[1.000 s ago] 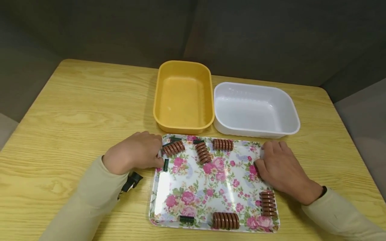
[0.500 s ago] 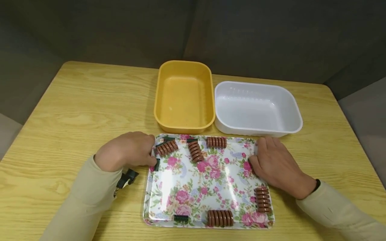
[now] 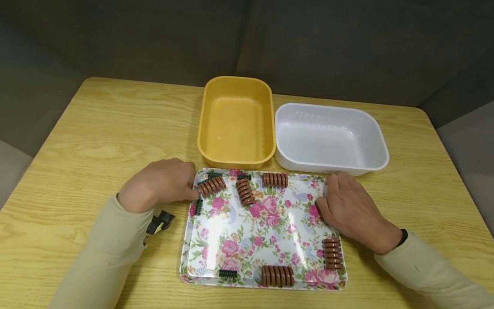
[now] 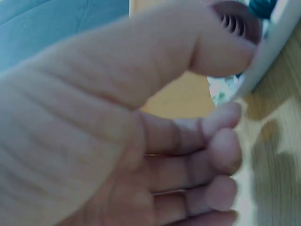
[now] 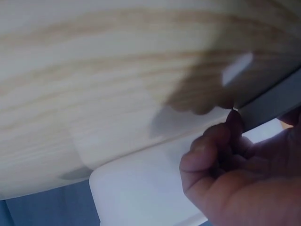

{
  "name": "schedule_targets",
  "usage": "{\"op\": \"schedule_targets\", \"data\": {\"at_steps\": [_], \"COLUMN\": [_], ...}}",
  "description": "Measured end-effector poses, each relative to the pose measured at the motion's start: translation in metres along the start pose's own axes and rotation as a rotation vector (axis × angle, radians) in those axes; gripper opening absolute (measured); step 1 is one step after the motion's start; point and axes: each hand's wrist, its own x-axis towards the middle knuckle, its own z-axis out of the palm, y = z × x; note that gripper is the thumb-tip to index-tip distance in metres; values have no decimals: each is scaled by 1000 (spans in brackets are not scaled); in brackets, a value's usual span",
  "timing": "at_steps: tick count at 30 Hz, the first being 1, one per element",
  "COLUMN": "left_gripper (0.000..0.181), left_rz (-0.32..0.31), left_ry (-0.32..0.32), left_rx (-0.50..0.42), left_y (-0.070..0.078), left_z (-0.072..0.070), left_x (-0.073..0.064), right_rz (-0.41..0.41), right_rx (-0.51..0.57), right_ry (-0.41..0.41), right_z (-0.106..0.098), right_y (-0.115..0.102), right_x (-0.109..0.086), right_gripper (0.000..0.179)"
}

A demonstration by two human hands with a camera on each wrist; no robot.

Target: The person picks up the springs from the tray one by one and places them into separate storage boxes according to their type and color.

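Note:
A white tray [image 3: 266, 234] with a pink rose pattern lies between both hands in the head view. My left hand [image 3: 158, 184] grips its left rim near the far corner; in the left wrist view the thumb [image 4: 221, 54] lies over the rim, with the fingers curled beneath. On the right rim my right hand [image 3: 353, 214] pinches the edge. Several thick brown coil springs [image 3: 278, 276] lie scattered on the tray, along with several small dark green springs [image 3: 227, 273]. Two of the green ones are partly covered by brown springs near the far left corner.
Right behind the tray stands a deep yellow bin [image 3: 237, 128] with nothing in it. A white bin [image 3: 332, 139], also without contents, sits beside it on the right. All of this rests on a wood-grain table [image 3: 96, 150] backed by a dark wall [image 3: 247, 38].
Both hands have shifted the tray to the left and slightly back toward the bins, springs riding along on it. Their grip on the rims looks the same.

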Motion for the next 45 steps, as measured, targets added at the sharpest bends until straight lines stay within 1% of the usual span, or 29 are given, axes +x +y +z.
{"op": "schedule_targets", "data": {"at_steps": [2,5,7,11,12,14,16,18,24,26,28,32,37,40,45], "left_gripper": [17,15,14,20,22,27,30,31,30,30,30,30,28,28,28], "left_rz": [19,57,87,161,177,200,202,201,206,216,227,236,225,224,240], "left_ry": [45,88,127,252,278,310,316,307,287,286,284,277,252,255,270], "left_rx": [-18,-51,-63,-63,-59,-54,-52,-52,-74,-77,-83,-95,-95,-85,-74], "left_y": [-4,-10,-13,-19,-20,-22,-24,-26,-30,-30,-30,-28,-27,-28,-27], "left_z": [0,1,2,7,8,10,12,14,17,17,17,15,15,17,20], "left_x": [1,4,7,17,19,23,24,26,30,31,33,34,35,36,38], "right_rz": [9,24,32,56,65,83,100,123,227,251,266,271,265,256,222], "right_rx": [2,-1,-5,-9,-6,1,12,25,78,87,92,100,100,99,92], "right_ry": [-10,-32,-48,-76,-84,-99,-122,-163,-357,-401,-426,-427,-439,-445,-428], "right_z": [-1,-1,-2,-2,-3,-3,-4,-5,-14,-16,-17,-17,-17,-17,-16], "right_y": [0,-1,-2,-2,-2,-1,-2,-2,-1,0,0,2,2,0,-2], "right_x": [0,-1,-1,-3,-3,-3,-1,1,8,9,11,12,13,14,14], "right_gripper": [23,24,24,24,24,24,23,23,22,22,22,21,19,18,19]}}
